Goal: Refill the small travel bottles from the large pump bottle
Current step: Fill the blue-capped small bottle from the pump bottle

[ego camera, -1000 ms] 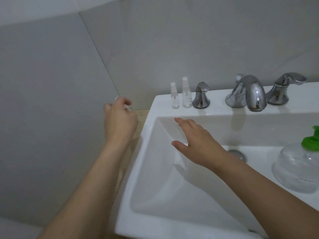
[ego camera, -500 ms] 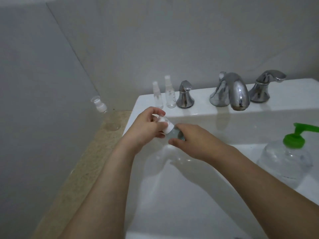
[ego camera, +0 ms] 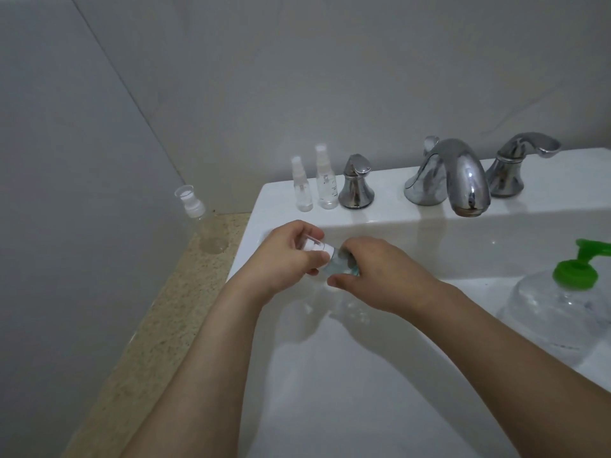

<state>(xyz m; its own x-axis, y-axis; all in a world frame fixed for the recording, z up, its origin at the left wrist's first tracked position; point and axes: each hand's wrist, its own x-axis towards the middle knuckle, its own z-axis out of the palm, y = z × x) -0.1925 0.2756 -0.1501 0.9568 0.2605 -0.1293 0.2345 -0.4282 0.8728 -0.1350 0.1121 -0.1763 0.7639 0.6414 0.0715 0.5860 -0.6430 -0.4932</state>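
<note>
Pinching a small travel bottle [ego camera: 334, 263] over the sink [ego camera: 330, 391], left hand [ego camera: 284, 256] grip on its white cap, right hand [ego camera: 373, 272] grip round its body.

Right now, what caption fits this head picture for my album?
Left hand and right hand grip a small bottle over the sink.

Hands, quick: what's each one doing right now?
Left hand: grips the white cap of a small travel bottle.
Right hand: grips that bottle's clear body.

A bathroom: a white sink [ego camera: 330, 391] with a chrome faucet [ego camera: 463, 173], tiled walls [ego camera: 99, 127] and a speckled counter [ego camera: 158, 325].
</note>
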